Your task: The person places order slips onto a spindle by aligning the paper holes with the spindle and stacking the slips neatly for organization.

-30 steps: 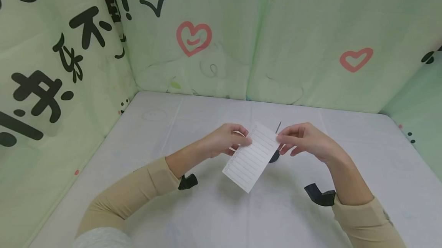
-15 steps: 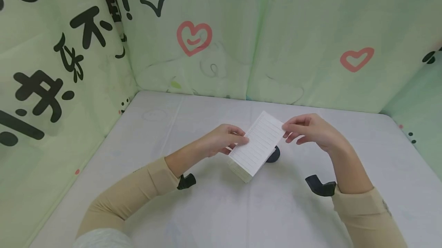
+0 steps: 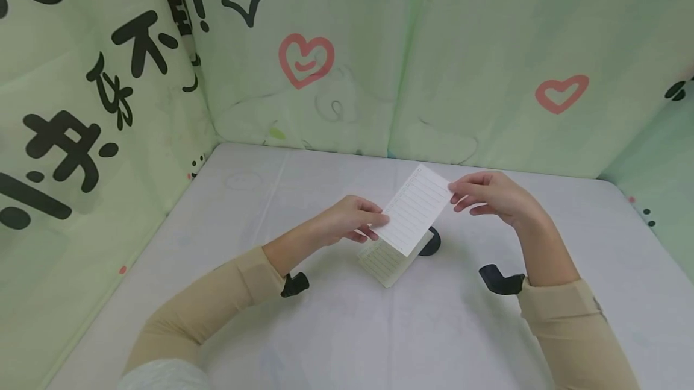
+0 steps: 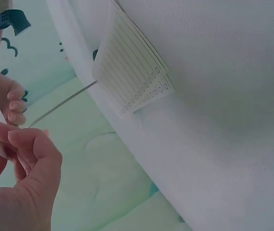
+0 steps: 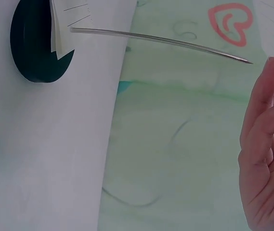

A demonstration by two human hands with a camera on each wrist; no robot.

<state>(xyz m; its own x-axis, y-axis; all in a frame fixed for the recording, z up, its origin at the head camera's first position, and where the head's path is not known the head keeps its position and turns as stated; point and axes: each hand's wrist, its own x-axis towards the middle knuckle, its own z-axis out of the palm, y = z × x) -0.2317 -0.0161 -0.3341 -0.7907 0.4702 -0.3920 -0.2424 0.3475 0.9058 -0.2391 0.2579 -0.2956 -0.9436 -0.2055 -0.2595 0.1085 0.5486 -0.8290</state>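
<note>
A white lined sheet of paper (image 3: 416,212) is held between my two hands, tilted above the table. My left hand (image 3: 349,221) pinches its left edge between thumb and fingers. At the upper right corner, my right hand (image 3: 496,198) pinches it with thumb and fingertips. Below the sheet, several lined slips (image 4: 132,67) are skewered on a paper spike with a round black base (image 5: 31,45). The bare metal needle (image 5: 175,42) rises from the slips, its pointed tip close to the right hand's fingers in the right wrist view. In the head view the sheet hides the needle.
The spike stands on a white cloth-covered table (image 3: 303,342). Pale green curtains (image 3: 477,28) with printed characters and hearts enclose the back and sides. Black wrist mounts (image 3: 501,281) stick out beside both forearms.
Both hands keep hold of the sheet, and the right hand has moved up and away. The sheet has risen toward the back right, uncovering the slips on the spike beneath it.
</note>
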